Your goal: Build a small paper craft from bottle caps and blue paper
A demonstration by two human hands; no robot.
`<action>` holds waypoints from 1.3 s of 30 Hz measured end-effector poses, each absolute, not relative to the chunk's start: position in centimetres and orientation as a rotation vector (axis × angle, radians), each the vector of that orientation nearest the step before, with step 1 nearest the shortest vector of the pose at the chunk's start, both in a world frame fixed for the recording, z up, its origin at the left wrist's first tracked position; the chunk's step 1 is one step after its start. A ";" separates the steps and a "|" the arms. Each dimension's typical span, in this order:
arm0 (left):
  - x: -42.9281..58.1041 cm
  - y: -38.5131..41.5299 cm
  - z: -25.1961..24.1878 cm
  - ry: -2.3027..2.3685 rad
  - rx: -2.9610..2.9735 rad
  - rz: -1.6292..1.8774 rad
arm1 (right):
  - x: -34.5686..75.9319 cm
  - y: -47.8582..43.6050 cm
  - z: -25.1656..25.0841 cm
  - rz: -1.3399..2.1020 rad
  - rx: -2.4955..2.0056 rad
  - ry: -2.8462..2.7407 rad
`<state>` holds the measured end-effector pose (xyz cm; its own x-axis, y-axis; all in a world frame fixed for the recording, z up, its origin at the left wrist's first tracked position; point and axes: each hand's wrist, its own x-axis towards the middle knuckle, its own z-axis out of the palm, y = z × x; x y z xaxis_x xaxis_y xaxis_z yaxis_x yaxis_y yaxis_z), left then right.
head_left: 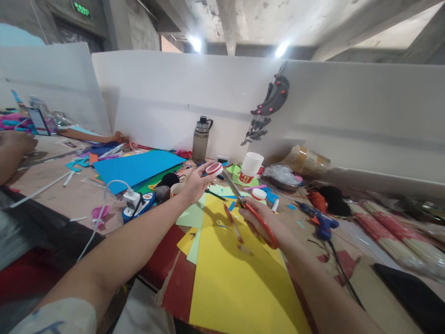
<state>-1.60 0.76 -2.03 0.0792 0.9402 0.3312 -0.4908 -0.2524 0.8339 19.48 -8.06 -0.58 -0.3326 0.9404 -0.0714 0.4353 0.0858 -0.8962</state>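
My left hand (pixel 195 183) pinches a small round piece of a paper cup (pixel 214 169), white with a red band, held above the table. In my right hand (pixel 259 214) are red-handled scissors (pixel 266 232), my fingers wrapped in the grips. Their metal blades (pixel 232 186) point up and left, with the tips beside the cup piece; whether they touch it I cannot tell. Beneath both hands lies a large yellow sheet (pixel 239 283) with cut scraps and a pen-like stick (pixel 233 223) on it. A similar white cup piece (pixel 258 194) lies just beyond the scissors.
A stack of paper cups (pixel 251 166) and a water bottle (pixel 200 140) stand at the back. Blue card (pixel 139 168) and a power strip (pixel 138 205) lie left. To the right is a blue glue gun (pixel 323 225) with its cord. Another person's hand (pixel 15 143) shows far left.
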 end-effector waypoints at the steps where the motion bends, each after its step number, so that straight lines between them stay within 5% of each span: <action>1: -1.7 0.7 -2.0 0.555 1.109 1.491 | 19.5 -8.0 -0.6 1.208 -1.352 -1.818; 39: -2.4 0.2 -1.3 0.464 1.096 1.352 | 19.4 -8.4 0.2 1.197 -1.328 -1.774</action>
<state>-2.43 0.25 -1.32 0.2264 0.9233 0.3103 -0.5378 -0.1471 0.8302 19.39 -8.35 0.15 -0.3083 0.9503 -0.0433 0.3957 0.0868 -0.9143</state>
